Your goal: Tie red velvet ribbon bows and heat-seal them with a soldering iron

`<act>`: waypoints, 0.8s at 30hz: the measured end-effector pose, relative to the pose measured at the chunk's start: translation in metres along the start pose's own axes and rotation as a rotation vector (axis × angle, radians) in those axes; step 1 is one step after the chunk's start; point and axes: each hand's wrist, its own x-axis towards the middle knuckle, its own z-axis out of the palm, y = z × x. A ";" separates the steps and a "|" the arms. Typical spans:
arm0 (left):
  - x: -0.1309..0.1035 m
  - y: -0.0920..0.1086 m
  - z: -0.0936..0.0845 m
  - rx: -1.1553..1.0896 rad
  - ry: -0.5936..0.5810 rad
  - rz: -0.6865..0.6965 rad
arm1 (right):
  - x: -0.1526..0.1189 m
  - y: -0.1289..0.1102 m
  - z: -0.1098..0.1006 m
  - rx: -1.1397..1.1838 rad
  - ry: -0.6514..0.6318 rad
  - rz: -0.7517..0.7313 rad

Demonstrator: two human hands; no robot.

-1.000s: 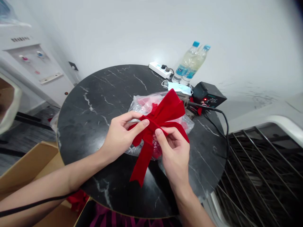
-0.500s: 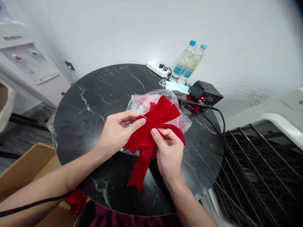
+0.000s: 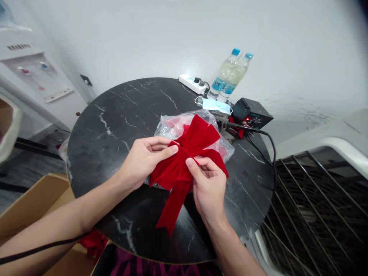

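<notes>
A red velvety ribbon bow [image 3: 178, 191] is held between both hands, its loops spread and one notched tail hanging toward me. My left hand [image 3: 146, 157] pinches a narrow red strip at the bow's middle from the left, thumb on top. From the right, my right hand [image 3: 208, 178] grips the other end of that strip between thumb and fingers. Beneath the bow lies a clear plastic bag [image 3: 166, 124] with red pieces showing through it. The underside of the bow is hidden.
On the round black marbled table [image 3: 120, 103] stand two water bottles [image 3: 221, 76], a white power strip [image 3: 192, 83], a blue face mask [image 3: 216, 105] and a black control box [image 3: 253, 115] with a corded soldering iron [image 3: 238, 125]. A cardboard box [image 3: 37, 203] sits lower left.
Both hands keep their pinch on the bow's middle strip. The strip now lies flatter and wider across the centre, and the left loop has spread a little lower.
</notes>
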 end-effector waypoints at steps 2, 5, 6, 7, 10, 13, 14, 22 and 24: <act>0.003 0.001 -0.003 -0.082 -0.068 -0.117 | 0.000 -0.002 -0.002 -0.024 -0.012 -0.012; 0.008 0.003 -0.009 -0.176 -0.225 -0.228 | 0.001 -0.005 -0.003 -0.051 -0.042 -0.046; 0.010 0.002 -0.011 -0.188 -0.274 -0.248 | 0.001 -0.007 -0.003 -0.066 -0.054 -0.059; 0.010 0.002 -0.013 -0.186 -0.312 -0.265 | 0.001 -0.009 -0.004 -0.085 -0.066 -0.075; 0.010 0.000 -0.014 -0.124 -0.342 -0.277 | 0.000 -0.016 -0.004 -0.140 -0.114 -0.141; 0.006 0.000 -0.012 -0.033 -0.300 -0.165 | 0.000 -0.023 -0.003 -0.199 -0.136 -0.228; 0.005 0.001 -0.011 0.003 -0.287 -0.122 | 0.000 -0.024 -0.003 -0.228 -0.130 -0.258; -0.003 0.008 -0.010 0.202 -0.235 0.018 | -0.003 -0.030 -0.007 -0.455 -0.155 -0.331; -0.002 0.008 -0.010 0.171 -0.286 0.027 | -0.005 -0.032 -0.009 -0.498 -0.177 -0.336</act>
